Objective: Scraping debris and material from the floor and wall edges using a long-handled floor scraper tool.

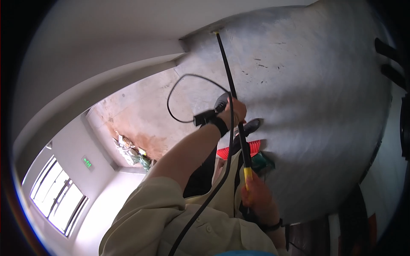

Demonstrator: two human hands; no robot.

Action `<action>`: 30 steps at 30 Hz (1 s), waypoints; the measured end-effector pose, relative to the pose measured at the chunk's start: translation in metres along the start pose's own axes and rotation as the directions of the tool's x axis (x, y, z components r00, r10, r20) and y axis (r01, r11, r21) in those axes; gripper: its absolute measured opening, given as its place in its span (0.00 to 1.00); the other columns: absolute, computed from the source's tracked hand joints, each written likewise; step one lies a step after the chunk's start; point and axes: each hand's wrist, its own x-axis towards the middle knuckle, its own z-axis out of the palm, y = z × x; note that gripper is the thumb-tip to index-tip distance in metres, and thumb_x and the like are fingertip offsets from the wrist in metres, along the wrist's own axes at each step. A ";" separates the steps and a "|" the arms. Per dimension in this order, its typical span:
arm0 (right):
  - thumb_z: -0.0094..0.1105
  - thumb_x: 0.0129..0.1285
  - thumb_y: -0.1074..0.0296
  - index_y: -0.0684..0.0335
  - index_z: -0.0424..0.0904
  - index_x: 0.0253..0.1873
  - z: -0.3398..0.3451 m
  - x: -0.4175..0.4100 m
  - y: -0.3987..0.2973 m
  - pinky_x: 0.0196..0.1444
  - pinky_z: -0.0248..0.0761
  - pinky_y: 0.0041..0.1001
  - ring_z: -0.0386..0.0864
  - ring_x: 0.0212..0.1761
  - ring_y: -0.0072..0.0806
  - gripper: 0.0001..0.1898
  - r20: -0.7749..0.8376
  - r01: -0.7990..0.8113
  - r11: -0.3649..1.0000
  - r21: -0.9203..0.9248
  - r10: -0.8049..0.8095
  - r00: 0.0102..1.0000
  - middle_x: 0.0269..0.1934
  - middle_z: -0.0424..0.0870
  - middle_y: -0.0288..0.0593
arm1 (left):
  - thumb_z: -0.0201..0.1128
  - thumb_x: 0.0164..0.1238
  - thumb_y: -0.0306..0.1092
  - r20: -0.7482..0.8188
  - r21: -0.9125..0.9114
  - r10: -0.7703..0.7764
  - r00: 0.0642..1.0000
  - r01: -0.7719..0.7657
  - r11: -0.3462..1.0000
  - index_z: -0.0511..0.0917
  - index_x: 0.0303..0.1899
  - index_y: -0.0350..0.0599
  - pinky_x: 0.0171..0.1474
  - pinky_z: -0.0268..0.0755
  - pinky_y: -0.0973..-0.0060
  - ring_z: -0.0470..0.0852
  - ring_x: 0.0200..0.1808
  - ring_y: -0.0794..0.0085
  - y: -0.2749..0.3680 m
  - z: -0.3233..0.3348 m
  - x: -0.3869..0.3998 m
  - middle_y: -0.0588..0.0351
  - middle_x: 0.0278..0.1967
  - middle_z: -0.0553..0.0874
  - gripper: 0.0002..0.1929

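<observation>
My left hand (236,111) grips the black shaft of a long-handled tool (226,65) partway along it. Lower down, near my waist, my right hand (256,193) is closed around its yellow grip (248,174). The shaft slants away from me, and its small yellowish far end (217,33) meets the floor near the foot of the wall; what kind of head it has is too small to tell. A black strap circles my left wrist beside a small black box (205,117). From the box a black cable (184,75) loops out and runs down past my shirt.
Red bristles (254,148) and a dark green object (263,162) lie by my feet. A litter pile (129,150) sits on brown-stained floor to the left. A wall corner (184,46) juts out ahead. Dark chair-like legs (389,51) stand far right. Dark flecks (261,66) mark the grey floor.
</observation>
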 end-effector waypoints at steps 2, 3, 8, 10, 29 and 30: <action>0.38 0.63 0.64 0.66 0.57 0.56 0.018 -0.017 0.065 0.17 0.63 0.23 0.68 0.16 0.24 0.19 -0.073 0.132 0.974 -0.186 -0.148 0.986 0.28 0.70 0.42 | 0.60 0.45 0.52 0.051 -0.163 -0.034 0.998 0.042 0.986 0.79 0.28 0.45 0.31 0.59 0.64 0.79 0.26 0.68 0.029 0.014 -0.007 0.61 0.23 0.81 0.18; 0.39 0.63 0.64 0.69 0.55 0.57 0.026 -0.025 0.088 0.21 0.66 0.24 0.70 0.20 0.25 0.20 -0.107 0.245 0.896 -0.371 -0.303 0.947 0.34 0.72 0.45 | 0.59 0.46 0.48 0.002 -0.225 -0.019 1.000 0.019 0.974 0.78 0.28 0.43 0.32 0.59 0.63 0.79 0.27 0.66 0.042 0.034 -0.014 0.60 0.23 0.81 0.16; 0.40 0.62 0.65 0.67 0.53 0.60 0.039 -0.030 0.084 0.41 0.66 0.24 0.72 0.39 0.34 0.23 -0.116 -0.130 0.985 0.114 0.143 0.983 0.48 0.69 0.54 | 0.52 0.54 0.39 -0.029 -0.454 -0.246 0.969 0.207 0.867 0.73 0.30 0.40 0.35 0.63 0.62 0.79 0.26 0.63 0.079 0.116 -0.016 0.55 0.22 0.77 0.11; 0.40 0.62 0.65 0.66 0.52 0.61 0.044 -0.018 0.074 0.47 0.63 0.24 0.71 0.46 0.36 0.24 -0.212 0.027 0.999 -0.022 -0.031 0.977 0.49 0.68 0.55 | 0.48 0.57 0.37 -0.086 -0.352 -0.098 0.991 0.062 0.934 0.69 0.30 0.42 0.33 0.67 0.66 0.79 0.22 0.64 0.034 0.068 -0.019 0.55 0.19 0.76 0.09; 0.40 0.62 0.62 0.66 0.51 0.61 0.109 -0.022 0.079 0.53 0.59 0.28 0.65 0.55 0.38 0.25 -0.136 -0.028 0.993 0.118 0.044 0.990 0.52 0.66 0.56 | 0.54 0.49 0.46 -0.180 -0.211 -0.016 0.983 -0.023 0.977 0.72 0.30 0.43 0.33 0.62 0.60 0.77 0.28 0.60 0.007 0.113 -0.058 0.51 0.23 0.76 0.15; 0.40 0.62 0.62 0.66 0.51 0.61 0.106 -0.014 0.050 0.53 0.59 0.28 0.65 0.55 0.38 0.25 -0.129 -0.034 0.993 0.116 0.048 0.991 0.52 0.66 0.56 | 0.52 0.51 0.37 -0.328 -0.220 -0.081 0.941 0.007 0.975 0.69 0.23 0.43 0.25 0.62 0.65 0.76 0.18 0.64 0.009 0.125 -0.059 0.52 0.15 0.72 0.08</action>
